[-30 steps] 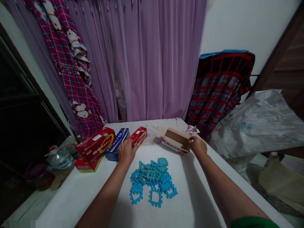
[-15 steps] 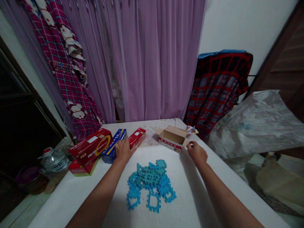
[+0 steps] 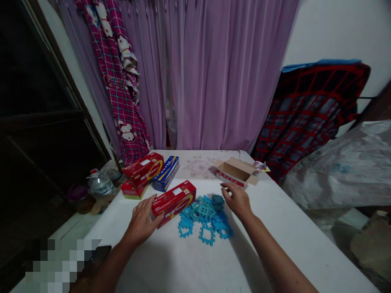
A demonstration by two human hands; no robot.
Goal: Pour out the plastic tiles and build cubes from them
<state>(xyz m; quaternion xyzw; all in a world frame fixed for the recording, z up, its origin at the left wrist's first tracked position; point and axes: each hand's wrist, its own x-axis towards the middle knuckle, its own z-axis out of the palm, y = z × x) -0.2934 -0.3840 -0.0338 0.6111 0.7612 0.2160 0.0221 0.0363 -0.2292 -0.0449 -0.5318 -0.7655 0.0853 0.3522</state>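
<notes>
My left hand [image 3: 143, 219] is closed round the near end of a long red carton [image 3: 174, 200], thumb in front and fingers behind. The carton's far end reaches the left side of a heap of blue-green toothed plastic pieces [image 3: 206, 211]. Fingers partly curled and apart, my right hand [image 3: 237, 198] hovers at the right edge of that heap and holds nothing. Just beyond it stands an open red and white cardboard box [image 3: 233, 174] with its flaps spread; its floor is hidden from me.
At the table's left rear are a blue carton [image 3: 165, 174] and a red carton [image 3: 143, 169] resting on a red-green box [image 3: 133, 190]. A small colourful packet [image 3: 262, 165] lies behind the open box. Bottled water [image 3: 100, 182] stands off the table's left side.
The long red carton has come from beside the blue carton to the near left of the heap, in my left hand. My right hand has moved from the open box to the heap.
</notes>
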